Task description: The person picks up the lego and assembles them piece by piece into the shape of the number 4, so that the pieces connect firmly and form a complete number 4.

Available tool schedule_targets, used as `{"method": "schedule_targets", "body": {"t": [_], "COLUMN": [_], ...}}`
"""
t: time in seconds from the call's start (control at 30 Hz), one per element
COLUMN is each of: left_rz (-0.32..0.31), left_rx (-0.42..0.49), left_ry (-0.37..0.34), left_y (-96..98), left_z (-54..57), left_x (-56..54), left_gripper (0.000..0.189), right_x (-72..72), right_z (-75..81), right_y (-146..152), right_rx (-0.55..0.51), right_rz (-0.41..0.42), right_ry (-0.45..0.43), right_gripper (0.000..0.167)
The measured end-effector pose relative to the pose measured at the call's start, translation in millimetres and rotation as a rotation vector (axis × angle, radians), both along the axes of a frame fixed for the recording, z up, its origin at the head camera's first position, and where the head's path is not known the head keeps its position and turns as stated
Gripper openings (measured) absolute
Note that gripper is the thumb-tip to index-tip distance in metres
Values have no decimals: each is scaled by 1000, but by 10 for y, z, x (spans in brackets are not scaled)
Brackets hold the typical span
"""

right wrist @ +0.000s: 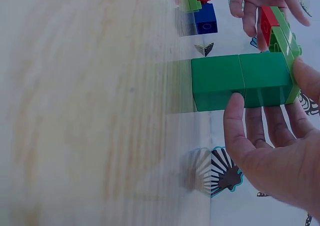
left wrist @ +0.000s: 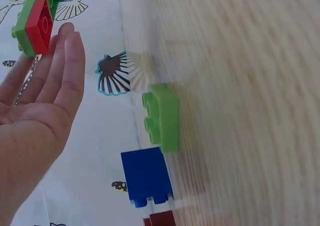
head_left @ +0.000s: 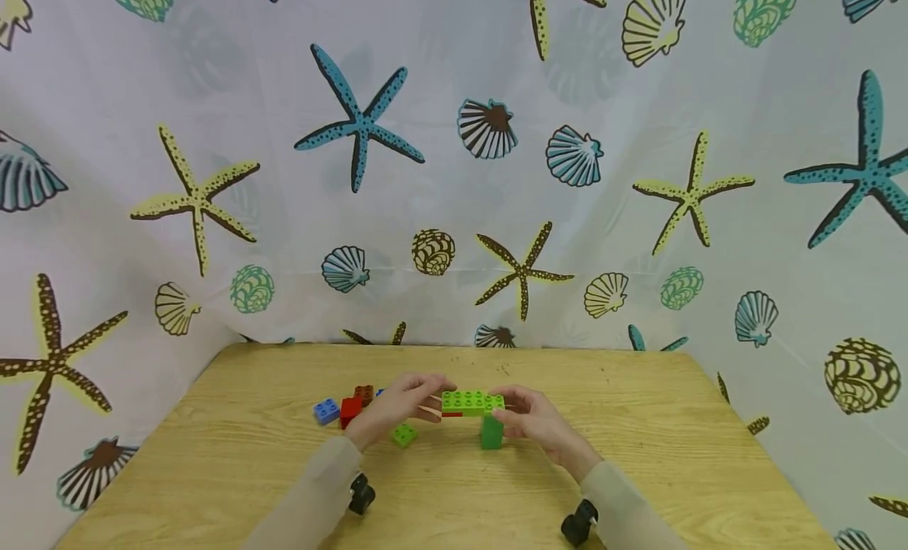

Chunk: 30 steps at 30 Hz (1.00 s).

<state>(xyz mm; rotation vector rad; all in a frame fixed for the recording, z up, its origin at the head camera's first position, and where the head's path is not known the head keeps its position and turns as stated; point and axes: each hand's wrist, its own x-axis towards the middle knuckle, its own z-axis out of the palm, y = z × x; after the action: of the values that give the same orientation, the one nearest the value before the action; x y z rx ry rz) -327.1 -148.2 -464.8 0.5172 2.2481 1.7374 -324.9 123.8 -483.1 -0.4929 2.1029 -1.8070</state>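
Two dark green blocks (right wrist: 216, 82), stacked one on the other, stand upright on the table. Across their top runs a row of light green studded bricks (head_left: 463, 401), jutting out to the left. A red brick (left wrist: 40, 24) sits under the row's free left end. My right hand (head_left: 541, 424) grips the stack from the right, thumb at the light green top and fingers along the dark green side. At the free end is my left hand (head_left: 400, 404), fingers extended and fingertips right by the red and light green bricks.
A loose light green brick (head_left: 404, 434) lies in front of my left hand. Left of that hand are a blue brick (head_left: 326, 410), a red brick (head_left: 351, 413) and a brown brick (head_left: 364, 393). Another blue brick (left wrist: 146, 175) is partly hidden in the head view. A shell-patterned cloth (head_left: 440, 180) hangs behind the table.
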Motion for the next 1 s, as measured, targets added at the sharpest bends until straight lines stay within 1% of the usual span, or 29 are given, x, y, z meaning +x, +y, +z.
{"method": "schedule_targets", "body": {"t": [0.1, 0.17, 0.27, 0.43, 0.53, 0.73, 0.87, 1.0], "left_rz": [26, 32, 31, 21, 5, 0, 2, -30], "left_rx": [-20, -34, -56, -110, -143, -181, -232, -294], "left_ry": [22, 36, 48, 32, 37, 54, 53, 66], "left_y": [-43, -71, -129, -264, -344, -464, -515, -535], "left_z": [7, 12, 12, -17, -50, -110, -104, -111], "left_x": [0, 5, 19, 61, 84, 101, 110, 121], "left_gripper": [58, 56, 47, 29, 25, 23, 23, 25], "right_x": [7, 11, 13, 14, 20, 35, 34, 40], "right_z": [7, 10, 10, -2, -12, -24, -20, -17], "right_y": [7, 14, 20, 13, 5, -10, -21, -25], "right_rx": [4, 8, 10, 10, 10, 16, 10, 11], "right_rz": [-1, -6, -10, -8, -9, -12, -11, -13], "right_ry": [6, 7, 7, 16, 18, 15, 21, 27], "right_gripper": [45, 45, 45, 47, 49, 51, 50, 51]}}
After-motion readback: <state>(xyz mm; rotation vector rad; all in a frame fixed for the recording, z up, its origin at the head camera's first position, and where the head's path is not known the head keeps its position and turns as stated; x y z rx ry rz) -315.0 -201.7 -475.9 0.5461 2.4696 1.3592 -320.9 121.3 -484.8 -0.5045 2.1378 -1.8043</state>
